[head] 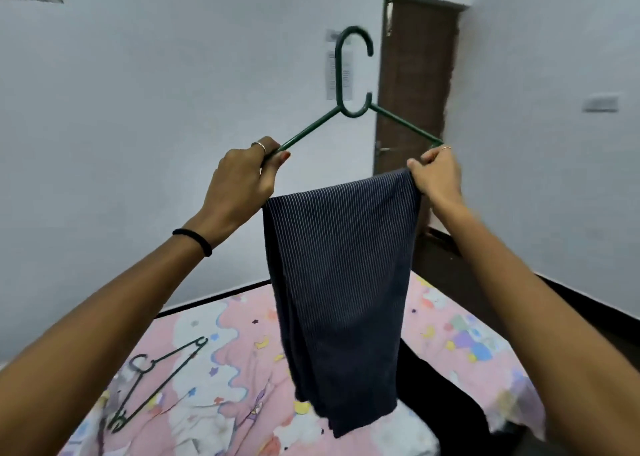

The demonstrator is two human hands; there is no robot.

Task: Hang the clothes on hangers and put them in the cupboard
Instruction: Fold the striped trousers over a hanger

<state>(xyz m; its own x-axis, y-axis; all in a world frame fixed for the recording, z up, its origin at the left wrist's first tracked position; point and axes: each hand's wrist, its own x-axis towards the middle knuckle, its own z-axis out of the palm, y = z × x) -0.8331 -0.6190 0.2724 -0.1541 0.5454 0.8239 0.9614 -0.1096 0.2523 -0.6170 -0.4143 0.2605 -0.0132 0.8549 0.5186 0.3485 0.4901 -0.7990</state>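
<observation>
Two hangers are in view: one green hanger held up in the air, and a second, dark hanger lying on the pink patterned bed. One striped navy garment is folded over the raised hanger's lower bar and hangs down above the bed. Both arms reach forward and up. The left hand is clenched on the hanger's left end; the right hand pinches the right end together with the garment's top edge.
</observation>
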